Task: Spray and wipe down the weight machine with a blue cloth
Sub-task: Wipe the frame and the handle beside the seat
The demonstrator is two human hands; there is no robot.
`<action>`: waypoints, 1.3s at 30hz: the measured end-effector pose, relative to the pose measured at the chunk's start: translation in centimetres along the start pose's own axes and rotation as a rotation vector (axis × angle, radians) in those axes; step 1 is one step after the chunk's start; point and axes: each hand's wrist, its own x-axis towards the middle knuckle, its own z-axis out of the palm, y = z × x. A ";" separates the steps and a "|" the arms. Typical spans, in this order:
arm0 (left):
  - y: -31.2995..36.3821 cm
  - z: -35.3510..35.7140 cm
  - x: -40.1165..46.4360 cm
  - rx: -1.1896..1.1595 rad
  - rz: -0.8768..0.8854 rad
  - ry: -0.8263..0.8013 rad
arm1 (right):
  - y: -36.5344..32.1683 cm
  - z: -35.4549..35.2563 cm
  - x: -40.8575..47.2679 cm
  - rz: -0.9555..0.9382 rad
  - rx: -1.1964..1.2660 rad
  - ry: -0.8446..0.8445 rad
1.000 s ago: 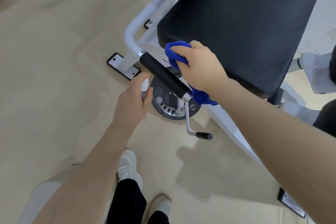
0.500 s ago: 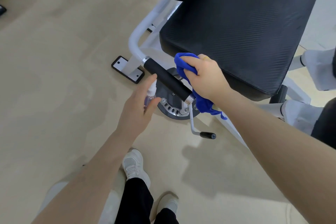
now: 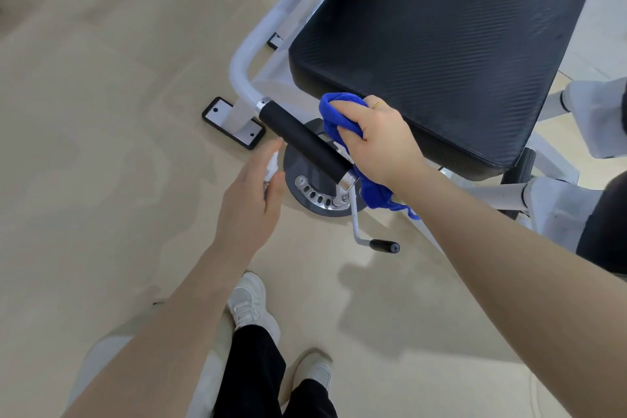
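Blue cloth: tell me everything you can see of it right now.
The blue cloth looks like soft terry or microfibre, bunched up, not spread flat. The right hand grips its middle; one wad sticks out above the fingers, a frayed tail hangs below the wrist. It sits between the black handle grip and the seat pad.

your blue cloth looks fluffy; the seat pad is ribbed matt vinyl, the handle grip matt rubber, the frame tube glossy white metal
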 end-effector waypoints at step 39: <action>0.1 -2.7 3.7 0.133 -0.139 0.182 | -2.2 -0.7 -2.2 -0.251 -0.407 -0.290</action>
